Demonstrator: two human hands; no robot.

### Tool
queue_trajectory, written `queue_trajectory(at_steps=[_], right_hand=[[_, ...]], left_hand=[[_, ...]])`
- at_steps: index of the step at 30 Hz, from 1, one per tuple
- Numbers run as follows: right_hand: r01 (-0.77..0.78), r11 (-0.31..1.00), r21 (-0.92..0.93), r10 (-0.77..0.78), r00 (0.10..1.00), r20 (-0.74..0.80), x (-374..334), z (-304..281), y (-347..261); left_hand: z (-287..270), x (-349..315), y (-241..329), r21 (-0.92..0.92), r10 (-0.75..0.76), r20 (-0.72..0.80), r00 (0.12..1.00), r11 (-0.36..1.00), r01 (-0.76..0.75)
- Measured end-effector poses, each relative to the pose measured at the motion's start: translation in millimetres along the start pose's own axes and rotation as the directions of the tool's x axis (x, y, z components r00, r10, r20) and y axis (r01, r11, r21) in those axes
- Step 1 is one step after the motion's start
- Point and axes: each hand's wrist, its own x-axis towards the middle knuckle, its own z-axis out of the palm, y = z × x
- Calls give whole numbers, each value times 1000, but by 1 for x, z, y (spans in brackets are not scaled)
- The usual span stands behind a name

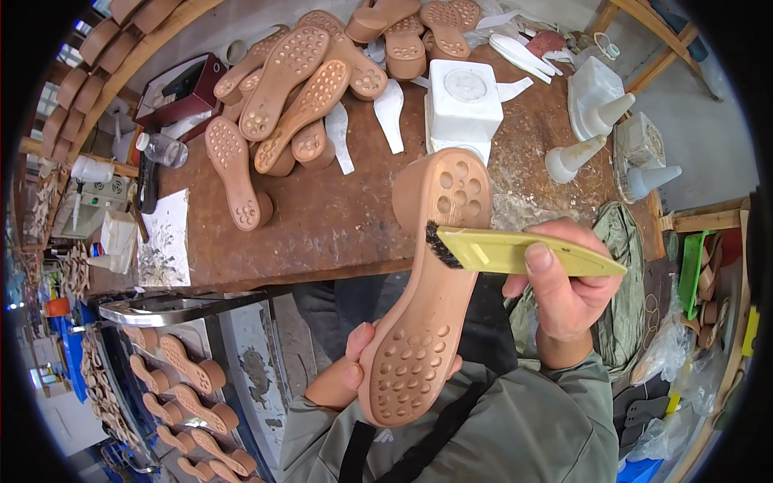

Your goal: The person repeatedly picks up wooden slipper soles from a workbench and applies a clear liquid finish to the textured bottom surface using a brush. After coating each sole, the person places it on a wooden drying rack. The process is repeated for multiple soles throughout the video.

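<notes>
A tan heeled shoe sole [439, 298] is tilted in front of me, dimpled at its forefoot and at its heel end. My left hand [358, 358] grips it around the forefoot, with most of the fingers hidden behind it. In my right hand [564, 290], closed between thumb and fingers, is a flat yellow-green brush [523, 251]. Its dark bristles [443, 248] touch the sole's surface just below the heel part. Beyond the sole, a white square bottle [465, 101] stands on the brown workbench [241, 258].
Several similar soles [294, 80] lie heaped at the back of the bench, with white insole pieces [390, 117] among them. Nozzled bottles [576, 157] stand at the right. A rack of soles [193, 402] is at lower left. Stained paper [165, 241] lies on the left.
</notes>
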Motion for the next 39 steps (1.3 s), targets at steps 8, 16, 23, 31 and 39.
queue_trajectory(at_steps=[8,16,23,31,39], right_hand=[[39,989,-145,-40,999,1,-31,5,-2],[154,954,-257,-150,988,34,-54,14,5],[172,946,-276,-162,985,60,-63,21,7],[256,914,-316,-197,959,206,-56,25,-3],[223,971,-91,-187,937,296,-58,29,-2]], left_hand=[[27,7,-4,-80,131,-36,991,988,-134],[28,16,-9,-118,236,69,969,967,-227],[24,35,-5,-120,402,186,896,915,-386],[5,35,3,15,396,188,899,914,-406],[5,33,13,57,265,227,937,957,-284]])
